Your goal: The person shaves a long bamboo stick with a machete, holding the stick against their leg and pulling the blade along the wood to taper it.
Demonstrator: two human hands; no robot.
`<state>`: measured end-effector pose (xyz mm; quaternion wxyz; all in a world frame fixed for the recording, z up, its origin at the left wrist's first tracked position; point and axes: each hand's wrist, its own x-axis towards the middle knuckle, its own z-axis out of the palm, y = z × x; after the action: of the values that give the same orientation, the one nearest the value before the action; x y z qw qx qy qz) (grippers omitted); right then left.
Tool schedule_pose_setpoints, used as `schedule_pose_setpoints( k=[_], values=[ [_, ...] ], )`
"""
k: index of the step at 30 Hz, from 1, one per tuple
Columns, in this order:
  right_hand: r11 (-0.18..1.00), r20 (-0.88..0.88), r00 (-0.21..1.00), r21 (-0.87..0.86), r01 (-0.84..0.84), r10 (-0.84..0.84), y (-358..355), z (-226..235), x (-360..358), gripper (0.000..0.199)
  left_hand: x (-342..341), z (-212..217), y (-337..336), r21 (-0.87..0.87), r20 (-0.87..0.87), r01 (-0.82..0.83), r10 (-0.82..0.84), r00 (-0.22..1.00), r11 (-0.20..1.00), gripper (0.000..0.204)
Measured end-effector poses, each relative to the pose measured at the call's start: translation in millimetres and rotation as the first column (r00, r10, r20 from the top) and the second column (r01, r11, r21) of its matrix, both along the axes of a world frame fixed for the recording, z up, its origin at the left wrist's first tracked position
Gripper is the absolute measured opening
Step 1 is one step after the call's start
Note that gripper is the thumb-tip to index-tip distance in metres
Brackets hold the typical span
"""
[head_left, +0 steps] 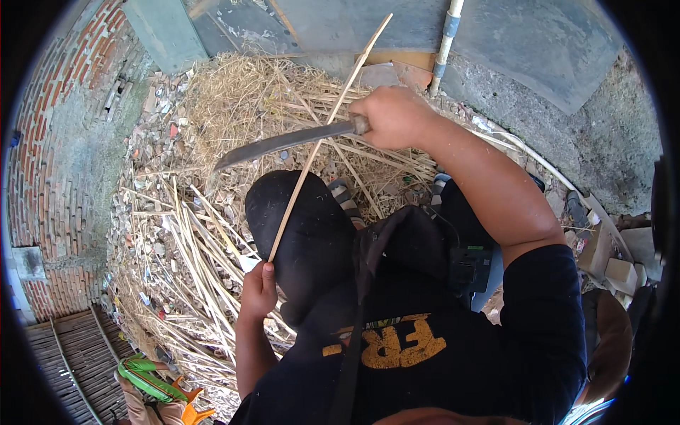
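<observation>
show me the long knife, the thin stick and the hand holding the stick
long knife (273, 144): head view, middle of the blade
thin stick (327, 120): head view, mid-length of the stick
left hand (258, 290): head view, back of the hand
</observation>
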<state>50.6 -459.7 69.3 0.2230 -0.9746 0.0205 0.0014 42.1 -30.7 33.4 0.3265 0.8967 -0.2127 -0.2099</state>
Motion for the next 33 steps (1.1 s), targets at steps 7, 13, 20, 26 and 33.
schedule_pose_setpoints(
  k=[7,13,20,26,33],
  values=[
    [0.991,0.081,0.99,0.078,0.109,-0.115,-47.0,-22.3,8.8,0.026,1.8,14.2,-5.0,-0.003,-0.027,0.016,-0.016,1.0,1.0,0.049],
    [0.992,0.303,0.945,0.079,0.103,-0.122,-45.8,-12.4,-8.9,0.033,-2.8,15.7,-5.2,-0.123,-0.197,-0.009,-0.015,0.98,0.992,0.04],
    [0.977,0.129,0.984,-0.154,0.146,-0.126,-46.1,28.2,-26.9,0.037,-3.1,15.3,-0.9,-0.084,-0.138,-0.021,0.01,0.99,0.996,0.034],
    [0.942,0.139,0.974,-0.26,0.211,-0.18,-37.6,35.2,-30.8,0.03,-9.4,19.7,-0.4,0.002,-0.082,-0.034,0.034,0.996,0.999,0.031],
    [0.98,0.174,0.978,-0.136,0.141,-0.117,-36.8,24.8,-37.4,0.03,-17.9,22.7,-8.3,0.092,0.049,-0.002,-0.002,0.999,0.996,0.036]
  ],
)
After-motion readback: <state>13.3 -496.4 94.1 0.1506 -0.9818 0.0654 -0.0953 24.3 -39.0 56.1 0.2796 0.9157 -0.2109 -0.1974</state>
